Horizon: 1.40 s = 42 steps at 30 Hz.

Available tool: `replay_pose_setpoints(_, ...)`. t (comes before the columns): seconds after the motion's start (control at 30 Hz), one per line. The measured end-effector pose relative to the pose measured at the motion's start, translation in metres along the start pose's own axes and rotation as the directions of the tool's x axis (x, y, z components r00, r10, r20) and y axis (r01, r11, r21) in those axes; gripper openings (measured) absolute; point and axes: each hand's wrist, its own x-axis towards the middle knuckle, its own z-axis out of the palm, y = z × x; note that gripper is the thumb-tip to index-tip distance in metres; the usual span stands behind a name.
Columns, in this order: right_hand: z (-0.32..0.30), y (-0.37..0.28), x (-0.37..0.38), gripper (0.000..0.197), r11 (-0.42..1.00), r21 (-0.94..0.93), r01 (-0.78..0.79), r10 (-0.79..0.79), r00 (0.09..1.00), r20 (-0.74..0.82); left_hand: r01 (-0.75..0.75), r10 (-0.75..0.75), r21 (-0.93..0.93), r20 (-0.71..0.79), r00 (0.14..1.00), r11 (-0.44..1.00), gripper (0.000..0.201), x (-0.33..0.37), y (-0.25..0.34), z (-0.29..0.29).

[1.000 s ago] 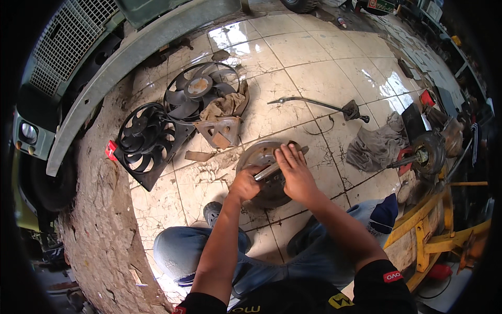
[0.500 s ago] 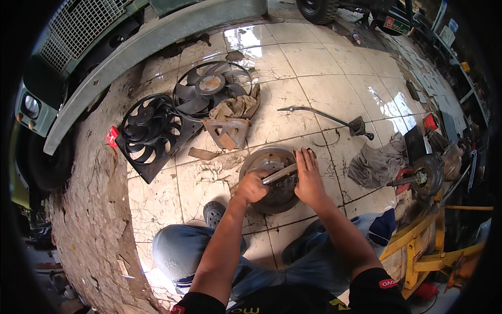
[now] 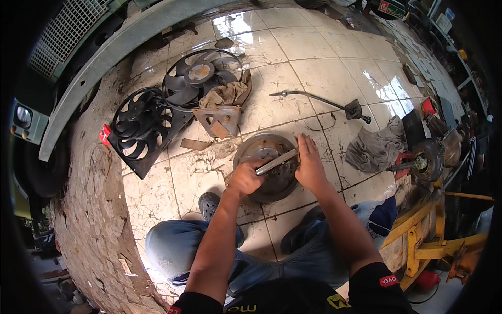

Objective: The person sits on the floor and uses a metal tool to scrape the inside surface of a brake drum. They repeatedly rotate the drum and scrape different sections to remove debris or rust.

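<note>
A round, dark, rusty metal disc with holes, resembling a wheel hub or brake drum, lies on the tiles between my feet. Across its top slants a silvery metal bar. My left hand is closed round the bar's near-left end, above the disc's left side. At the disc's right side, my right hand has its fingers stretched out and lying alongside one another. Its inner edge touches or nearly touches the bar's upper end; what lies beneath that palm is hidden.
Black radiator fans and a triangular metal bracket lie to the left. A bent lever rests ahead. Grey cloth, a greasy hub part and a yellow frame stand at right. A vehicle bumper curves at far left.
The whole view has shifted slightly, so the floor things sit higher and further left. Both hands stay at the disc. A little more of the bar shows between them, at a slightly steeper slant.
</note>
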Motion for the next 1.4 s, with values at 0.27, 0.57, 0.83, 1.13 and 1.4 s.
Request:
replay_pose_setpoints(0.27, 0.012, 0.016, 0.000, 0.092, 0.991, 0.107, -0.077, 0.078, 0.997, -0.004, -0.004, 0.005, 0.014, -0.021, 1.000, 1.000, 0.045, 0.003, -0.005, -0.006)
replay_pose_setpoints(0.57, -0.001, -0.060, -0.023, 0.070, 0.932, -0.083, 0.353, -0.350, 0.935, 0.052, -0.037, 0.038, 0.024, -0.042, 0.998, 0.999, 0.037, 0.004, -0.018, 0.003)
replay_pose_setpoints(0.83, -0.006, -0.029, -0.001, 0.078, 0.973, -0.072, 0.218, -0.218, 0.976, 0.004, -0.044, 0.044, 0.007, -0.058, 0.997, 0.999, 0.053, -0.004, -0.007, -0.001)
replay_pose_setpoints(1.13, 0.004, 0.005, 0.002, 0.087, 0.995, 0.096, -0.011, 0.009, 1.000, 0.020, -0.037, 0.038, 0.027, -0.020, 0.999, 0.999, 0.050, -0.001, -0.007, -0.003)
replay_pose_setpoints(1.4, -0.004, -0.051, -0.021, 0.083, 0.953, -0.073, 0.294, -0.289, 0.955, 0.065, 0.040, -0.041, 0.091, 0.016, 0.999, 0.995, 0.050, 0.006, -0.029, 0.011)
